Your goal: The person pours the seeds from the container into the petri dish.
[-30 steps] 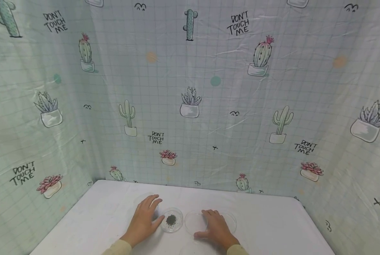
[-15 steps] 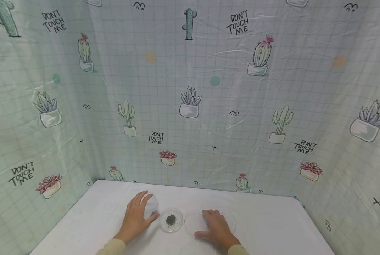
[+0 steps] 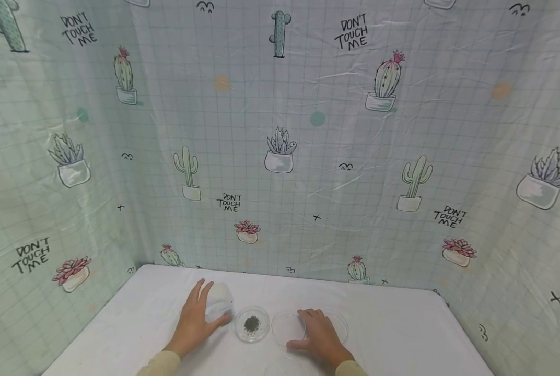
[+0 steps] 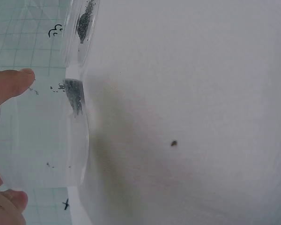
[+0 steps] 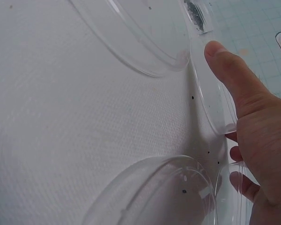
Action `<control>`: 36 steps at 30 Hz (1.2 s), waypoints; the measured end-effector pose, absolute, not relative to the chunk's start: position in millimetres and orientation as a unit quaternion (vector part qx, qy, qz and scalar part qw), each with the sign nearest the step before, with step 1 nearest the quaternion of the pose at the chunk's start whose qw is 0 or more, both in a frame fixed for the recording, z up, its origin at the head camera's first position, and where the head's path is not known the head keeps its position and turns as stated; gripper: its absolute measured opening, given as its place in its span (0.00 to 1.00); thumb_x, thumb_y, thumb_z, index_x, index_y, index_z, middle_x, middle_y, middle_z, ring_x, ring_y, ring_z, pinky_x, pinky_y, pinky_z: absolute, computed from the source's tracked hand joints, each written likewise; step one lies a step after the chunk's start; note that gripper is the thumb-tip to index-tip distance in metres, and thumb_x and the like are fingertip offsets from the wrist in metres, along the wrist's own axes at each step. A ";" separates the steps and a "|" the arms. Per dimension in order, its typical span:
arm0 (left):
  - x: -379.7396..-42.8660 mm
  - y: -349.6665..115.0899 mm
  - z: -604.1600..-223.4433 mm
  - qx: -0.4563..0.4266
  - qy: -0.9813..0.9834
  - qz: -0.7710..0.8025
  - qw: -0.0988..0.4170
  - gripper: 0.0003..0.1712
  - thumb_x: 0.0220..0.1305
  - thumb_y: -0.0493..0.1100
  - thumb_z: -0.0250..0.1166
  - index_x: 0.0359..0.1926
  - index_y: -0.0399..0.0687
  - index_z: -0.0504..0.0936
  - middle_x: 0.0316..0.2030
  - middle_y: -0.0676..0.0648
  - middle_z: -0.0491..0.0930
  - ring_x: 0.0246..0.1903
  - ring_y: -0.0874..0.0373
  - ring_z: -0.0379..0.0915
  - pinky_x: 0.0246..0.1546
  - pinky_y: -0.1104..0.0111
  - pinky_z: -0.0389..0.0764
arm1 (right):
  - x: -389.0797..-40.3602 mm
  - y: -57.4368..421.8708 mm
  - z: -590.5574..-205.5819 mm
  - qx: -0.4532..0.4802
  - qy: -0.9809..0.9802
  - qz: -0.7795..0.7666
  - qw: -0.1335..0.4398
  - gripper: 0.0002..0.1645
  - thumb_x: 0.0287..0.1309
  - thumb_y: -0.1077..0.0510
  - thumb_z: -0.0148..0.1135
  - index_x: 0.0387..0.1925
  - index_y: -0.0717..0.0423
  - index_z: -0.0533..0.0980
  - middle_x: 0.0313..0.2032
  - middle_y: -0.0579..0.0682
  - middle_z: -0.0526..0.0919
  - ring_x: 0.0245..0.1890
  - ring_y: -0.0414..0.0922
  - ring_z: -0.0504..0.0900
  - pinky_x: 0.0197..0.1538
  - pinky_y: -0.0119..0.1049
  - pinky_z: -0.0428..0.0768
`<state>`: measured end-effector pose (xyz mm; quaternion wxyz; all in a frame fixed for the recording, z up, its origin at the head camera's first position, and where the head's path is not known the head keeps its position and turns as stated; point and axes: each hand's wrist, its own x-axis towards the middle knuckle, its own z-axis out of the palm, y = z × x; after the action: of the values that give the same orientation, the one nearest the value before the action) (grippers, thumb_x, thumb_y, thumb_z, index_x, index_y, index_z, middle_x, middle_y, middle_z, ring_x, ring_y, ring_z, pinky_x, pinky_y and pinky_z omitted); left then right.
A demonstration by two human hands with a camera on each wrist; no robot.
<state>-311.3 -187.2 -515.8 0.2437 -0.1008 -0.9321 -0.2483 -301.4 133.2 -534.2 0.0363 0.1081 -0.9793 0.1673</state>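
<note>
My left hand (image 3: 193,318) grips a clear round container (image 3: 220,302) between thumb and fingers, left of the powder dish. In the left wrist view, a dark grey patch and scattered specks show on this clear container (image 4: 42,140). Dark powder lies heaped in the clear petri dish (image 3: 252,324) between my hands; its edge also appears at the top of the left wrist view. My right hand (image 3: 318,334) spans another clear petri dish (image 3: 282,330), thumb at the near rim and fingertips at the far rim. The right wrist view shows this dish (image 5: 208,89) beside my thumb.
More clear dishes lie around the right hand: one near the front (image 3: 289,368), one beyond the hand (image 3: 341,329), one low in the right wrist view (image 5: 168,187). Dark specks dot the white-covered table (image 3: 397,329). A cactus-print curtain (image 3: 280,209) encloses the back and sides.
My left hand has moved left, away from the powder dish, and the clear container in it has become visible and is tilted up. My right hand has stayed in place.
</note>
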 end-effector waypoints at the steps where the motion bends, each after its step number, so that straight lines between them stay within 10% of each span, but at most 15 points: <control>1: -312.0 -187.9 -516.3 -0.099 -0.932 -0.256 0.235 0.58 0.38 0.60 0.73 0.67 0.45 0.55 0.67 0.36 0.50 0.64 0.38 0.50 0.58 0.39 0.61 | -301.5 133.4 -534.1 0.110 -0.979 0.167 0.038 0.55 0.26 0.23 0.64 0.55 0.53 0.71 0.50 0.50 0.77 0.51 0.50 0.72 0.56 0.51 0.73; 13: -321.3 -198.4 -523.3 -0.040 -0.920 -0.376 0.105 0.70 0.39 0.53 0.75 0.71 0.48 0.33 0.67 0.33 0.47 0.64 0.35 0.51 0.63 0.43 0.58 | -300.6 132.9 -533.1 0.107 -0.979 0.168 0.039 0.55 0.26 0.24 0.64 0.55 0.53 0.71 0.50 0.50 0.77 0.50 0.50 0.72 0.56 0.51 0.73; 36: -318.0 -197.0 -520.9 -0.047 -0.906 -0.402 0.121 0.65 0.39 0.47 0.75 0.70 0.48 0.39 0.62 0.37 0.62 0.62 0.38 0.57 0.62 0.48 0.64 | -300.9 132.2 -531.4 0.096 -0.978 0.183 0.024 0.55 0.26 0.25 0.66 0.55 0.53 0.71 0.51 0.50 0.76 0.51 0.50 0.72 0.57 0.51 0.73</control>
<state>-318.0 -197.0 -520.9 0.1209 -0.0468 -0.9064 -0.4020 -300.9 132.2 -531.4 0.0239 0.0958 -0.9782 0.1828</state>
